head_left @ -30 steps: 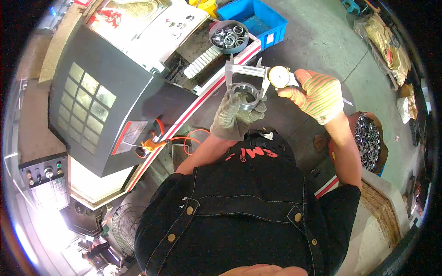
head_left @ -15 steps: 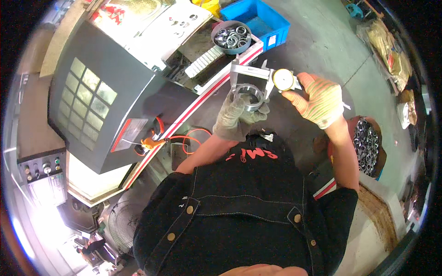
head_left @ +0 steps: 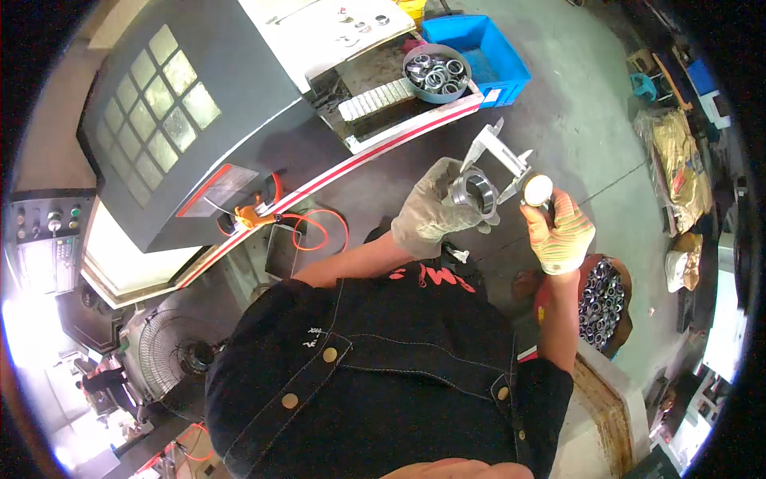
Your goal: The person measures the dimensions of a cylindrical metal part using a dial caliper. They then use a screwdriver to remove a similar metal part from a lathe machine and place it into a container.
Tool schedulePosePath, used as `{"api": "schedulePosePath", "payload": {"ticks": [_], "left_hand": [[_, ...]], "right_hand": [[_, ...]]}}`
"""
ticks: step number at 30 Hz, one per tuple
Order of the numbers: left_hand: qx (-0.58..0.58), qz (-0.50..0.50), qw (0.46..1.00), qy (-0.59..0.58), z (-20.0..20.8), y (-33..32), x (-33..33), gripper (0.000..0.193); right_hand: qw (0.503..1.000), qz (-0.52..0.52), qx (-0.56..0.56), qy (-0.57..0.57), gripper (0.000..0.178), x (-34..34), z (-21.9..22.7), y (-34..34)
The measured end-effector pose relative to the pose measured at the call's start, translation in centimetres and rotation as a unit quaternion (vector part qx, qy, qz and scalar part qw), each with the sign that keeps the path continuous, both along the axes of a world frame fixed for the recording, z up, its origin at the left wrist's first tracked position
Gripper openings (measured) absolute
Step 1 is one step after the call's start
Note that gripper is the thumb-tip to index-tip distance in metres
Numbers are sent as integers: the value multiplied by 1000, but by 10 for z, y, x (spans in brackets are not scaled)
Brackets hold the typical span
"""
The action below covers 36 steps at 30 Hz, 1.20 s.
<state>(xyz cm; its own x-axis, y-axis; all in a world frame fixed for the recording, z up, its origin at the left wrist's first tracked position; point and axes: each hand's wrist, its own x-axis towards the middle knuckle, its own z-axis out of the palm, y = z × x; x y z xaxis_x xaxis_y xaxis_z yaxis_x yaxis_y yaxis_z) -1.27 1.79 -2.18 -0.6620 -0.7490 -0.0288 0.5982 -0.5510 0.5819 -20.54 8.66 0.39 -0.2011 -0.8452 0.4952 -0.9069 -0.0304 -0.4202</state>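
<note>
My left hand [head_left: 432, 209], in a grey work glove, is closed around a shiny metal ring [head_left: 474, 192]. The ring is tilted, its open bore facing right. In a striped orange-and-pale glove, my right hand [head_left: 564, 234] grips a dial caliper [head_left: 499, 152] by its dial end. The round dial [head_left: 538, 190] has a gold rim, and its face is washed out by glare. The caliper's jaws spread across the ring's upper side; whether they touch it I cannot tell.
A round tub [head_left: 436, 89] of metal rings stands at the machine's edge beside a blue crate [head_left: 487, 54]. Several small rings lie on the white surface [head_left: 315, 40]. An orange air gun [head_left: 254, 215] hangs at the machine. Right of my right forearm is a container [head_left: 625, 326] full of rings.
Both hands, with the ring and caliper, have shifted right and slightly down in the picture. The caliper now slopes more steeply down to the right. The whole view has turned somewhat.
</note>
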Motion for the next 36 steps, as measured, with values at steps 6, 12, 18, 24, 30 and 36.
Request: {"api": "schedulePosePath", "payload": {"ticks": [6, 12, 18, 24, 30, 36], "left_hand": [[-21, -28, 999, -33, -6, -7, 3, 65], [-1, -38, 999, -34, -5, -8, 3, 63], [20, -72, 996, -37, -4, -10, 4, 63], [30, -90, 995, -45, -1, -11, 5, 67], [37, -100, 994, -31, -2, -12, 5, 71], [26, -96, 995, -20, -6, -11, 3, 68]], "right_hand": [[999, 3, -18, 33, 35, -1, -3, 0], [998, 15, -26, 46, 37, -4, -7, -3], [997, 13, -28, 67, 38, -7, -6, -4], [995, 24, -34, 91, 40, -11, -8, -4], [994, 25, -34, 97, 41, -11, -8, -4], [994, 29, -41, 99, 41, -14, -10, -5]]}}
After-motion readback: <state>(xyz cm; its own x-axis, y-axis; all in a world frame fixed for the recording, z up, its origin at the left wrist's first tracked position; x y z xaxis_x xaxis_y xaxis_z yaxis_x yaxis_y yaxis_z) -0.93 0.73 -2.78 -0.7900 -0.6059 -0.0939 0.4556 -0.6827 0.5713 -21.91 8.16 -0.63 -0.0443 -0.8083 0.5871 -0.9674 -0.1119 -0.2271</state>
